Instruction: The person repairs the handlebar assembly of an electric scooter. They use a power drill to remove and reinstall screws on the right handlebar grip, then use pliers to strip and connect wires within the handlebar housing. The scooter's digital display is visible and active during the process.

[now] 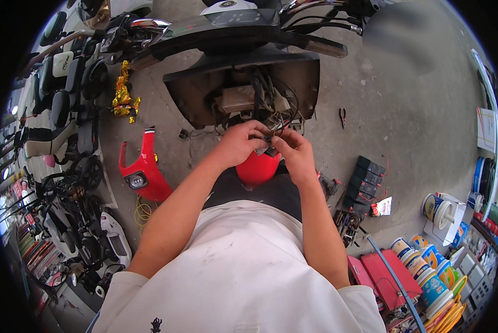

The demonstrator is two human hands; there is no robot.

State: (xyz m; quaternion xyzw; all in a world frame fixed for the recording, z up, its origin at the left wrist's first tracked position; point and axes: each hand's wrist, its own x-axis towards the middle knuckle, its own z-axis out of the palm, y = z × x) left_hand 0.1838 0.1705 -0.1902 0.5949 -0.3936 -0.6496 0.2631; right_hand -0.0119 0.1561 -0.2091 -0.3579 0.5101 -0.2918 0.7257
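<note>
My left hand and my right hand meet at the opened front of a scooter, fingertips pinched close together. Between them are thin wires and a small grey and dark piece, perhaps a connector; its details are too small to tell. Both hands grip at this spot. Just above hangs a bundle of black cables, beside a boxy brownish unit inside the dark front shell. Below my hands shows a red rounded fender, partly hidden by them.
A red body panel with a lamp lies on the floor at left, near crumpled gold wrapping. Pliers, black battery blocks and a red toolbox are at right. Parked scooters line the left; buckets stand lower right.
</note>
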